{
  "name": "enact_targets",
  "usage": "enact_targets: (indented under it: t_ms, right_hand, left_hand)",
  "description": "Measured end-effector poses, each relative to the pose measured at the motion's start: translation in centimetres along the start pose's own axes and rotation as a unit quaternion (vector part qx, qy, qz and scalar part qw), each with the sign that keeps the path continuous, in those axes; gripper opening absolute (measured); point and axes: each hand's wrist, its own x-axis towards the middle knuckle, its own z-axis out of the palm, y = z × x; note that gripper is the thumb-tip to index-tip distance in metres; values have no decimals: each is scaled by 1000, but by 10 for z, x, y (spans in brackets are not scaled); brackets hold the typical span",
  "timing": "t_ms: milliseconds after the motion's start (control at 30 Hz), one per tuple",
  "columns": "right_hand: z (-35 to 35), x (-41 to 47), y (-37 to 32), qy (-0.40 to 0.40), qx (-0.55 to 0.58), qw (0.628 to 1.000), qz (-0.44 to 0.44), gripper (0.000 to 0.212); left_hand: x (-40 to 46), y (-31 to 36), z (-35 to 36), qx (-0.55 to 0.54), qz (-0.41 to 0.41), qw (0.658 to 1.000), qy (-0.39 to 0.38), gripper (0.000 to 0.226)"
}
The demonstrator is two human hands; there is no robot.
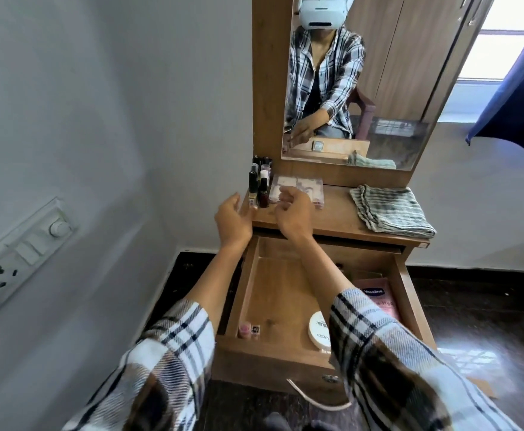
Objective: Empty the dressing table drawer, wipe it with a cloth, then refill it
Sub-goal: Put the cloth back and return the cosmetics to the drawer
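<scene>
The wooden drawer (248, 293) stands pulled out below the table top (332, 217). Inside lie a pink Vaseline pack (378, 298) at the right, a round white compact (319, 332) at the front, and a small pink bottle (244, 329) in the front left corner. On the table top stand several nail polish bottles (259, 186) and a clear flat packet (301, 186). My left hand (232, 220) hovers by the bottles with fingers loosely curled, holding nothing. My right hand (295, 214) hangs over the packet, fingers curled; whether it pinches something small is unclear. A folded striped cloth (391, 211) lies at the right.
A mirror (357, 82) rises behind the table top and reflects me. The grey wall with a switch panel (21, 253) is close on the left. A blue curtain (515, 88) hangs at the right. A white cord (313, 399) lies on the dark floor by the drawer front.
</scene>
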Motion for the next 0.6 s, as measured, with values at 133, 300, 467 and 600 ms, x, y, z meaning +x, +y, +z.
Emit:
enact_targets:
  t_ms: [133,300,467,600]
  right_hand:
    - [17,16,8,-17,-24,999,-21,42]
    - [31,28,19,-22,-71,997,-36,40]
    - [35,34,19,-16,-86,995,-38,40]
    - [33,33,19,-24,-83,996,-39,37]
  left_hand:
    - [19,-9,16,10,2,1000,6,57]
    - [36,-13,24,23,32,999,12,49]
    - [42,-17,28,33,72,997,17,27]
    - [38,-16,28,38,69,997,26,27]
